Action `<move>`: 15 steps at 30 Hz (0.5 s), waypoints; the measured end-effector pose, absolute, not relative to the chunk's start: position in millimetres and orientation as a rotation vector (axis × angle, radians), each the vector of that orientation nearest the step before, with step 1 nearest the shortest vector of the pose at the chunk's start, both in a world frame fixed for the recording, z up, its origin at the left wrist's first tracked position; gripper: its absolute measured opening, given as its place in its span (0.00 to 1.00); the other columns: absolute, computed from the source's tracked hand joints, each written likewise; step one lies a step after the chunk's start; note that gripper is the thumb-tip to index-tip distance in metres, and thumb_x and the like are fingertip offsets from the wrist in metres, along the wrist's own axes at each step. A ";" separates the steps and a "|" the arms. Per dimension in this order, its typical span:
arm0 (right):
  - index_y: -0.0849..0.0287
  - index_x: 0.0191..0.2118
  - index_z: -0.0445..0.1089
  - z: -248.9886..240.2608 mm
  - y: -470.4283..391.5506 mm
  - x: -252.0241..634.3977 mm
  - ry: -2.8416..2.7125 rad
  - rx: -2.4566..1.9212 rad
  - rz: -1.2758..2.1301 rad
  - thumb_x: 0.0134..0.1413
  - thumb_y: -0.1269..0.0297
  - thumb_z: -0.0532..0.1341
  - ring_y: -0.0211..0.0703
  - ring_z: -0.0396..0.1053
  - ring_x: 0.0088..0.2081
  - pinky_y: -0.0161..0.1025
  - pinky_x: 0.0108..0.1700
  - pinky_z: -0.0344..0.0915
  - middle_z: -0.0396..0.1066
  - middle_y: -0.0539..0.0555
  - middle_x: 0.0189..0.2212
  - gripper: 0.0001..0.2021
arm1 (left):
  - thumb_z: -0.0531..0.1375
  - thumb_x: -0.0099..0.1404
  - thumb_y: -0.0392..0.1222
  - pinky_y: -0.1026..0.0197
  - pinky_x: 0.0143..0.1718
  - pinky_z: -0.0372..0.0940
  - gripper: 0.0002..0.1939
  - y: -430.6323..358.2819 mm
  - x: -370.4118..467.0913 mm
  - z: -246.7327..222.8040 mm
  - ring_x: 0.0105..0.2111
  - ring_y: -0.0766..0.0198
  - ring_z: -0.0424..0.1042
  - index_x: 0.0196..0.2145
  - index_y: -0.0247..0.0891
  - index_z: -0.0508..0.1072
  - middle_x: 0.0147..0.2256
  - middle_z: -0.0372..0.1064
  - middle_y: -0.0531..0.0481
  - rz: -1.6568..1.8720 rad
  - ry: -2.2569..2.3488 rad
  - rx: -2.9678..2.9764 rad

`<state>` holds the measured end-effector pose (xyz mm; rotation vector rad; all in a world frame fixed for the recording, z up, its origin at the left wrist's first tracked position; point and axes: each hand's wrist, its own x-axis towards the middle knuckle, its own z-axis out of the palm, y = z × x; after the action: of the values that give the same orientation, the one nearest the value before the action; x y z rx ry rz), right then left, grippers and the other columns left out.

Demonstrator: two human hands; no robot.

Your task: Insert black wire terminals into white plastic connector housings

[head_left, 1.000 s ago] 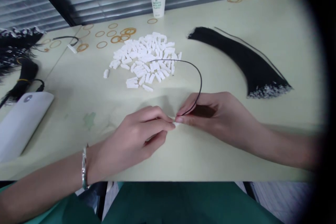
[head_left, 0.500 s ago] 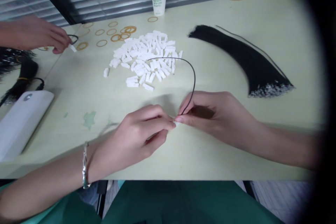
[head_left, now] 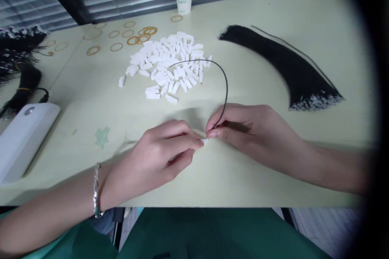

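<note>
Left to right. Left hand (head_left: pixel 158 151): thumb and fingers closed in a pinch, small white piece (head_left: pixel 205 141) in the tips. Piece sits at the fingertips, on the side facing the other hand; only a short end pokes out. Long axis mostly hidden by the fingers; visible bit seems to run sideways, toward the right hand.

Pile of white pieces (head_left: pixel 168 58): on the surface (head_left: pixel 219 182), beyond the left hand, well apart from it.

Black wire (head_left: pixel 226 85): leaves the right hand's fingertips, rises away from the person, bends back left, far end over the pile. Near end hidden in the grip; can't tell if it's seated in the piece.

Right hand (head_left: pixel 258 135): thumb and finger pinched on the wire, tips just beside the piece, slightly above it in view. I'd call tip-to-piece alignment the key relation. Both hands about equally near, left one holding it.

Black wire bundle (head_left: pixel 270 56): beyond the right hand, well apart.
</note>
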<state>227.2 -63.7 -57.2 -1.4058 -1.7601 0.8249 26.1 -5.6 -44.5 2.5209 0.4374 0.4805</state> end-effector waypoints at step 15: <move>0.58 0.30 0.67 -61.7 -64.8 227.2 -1.894 -1.322 0.599 0.57 0.66 0.57 0.29 0.65 0.30 0.27 0.34 0.60 0.68 0.45 0.27 0.06 | 0.56 0.61 0.27 0.68 0.39 0.65 0.09 -5.7 26.1 -45.6 0.36 0.70 0.70 0.38 0.34 0.73 0.37 0.70 0.49 0.500 0.434 2.518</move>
<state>227.2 -64.8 -61.7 -1.3221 -1.8939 0.5990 26.1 -5.7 -45.6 2.5179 0.4337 0.5001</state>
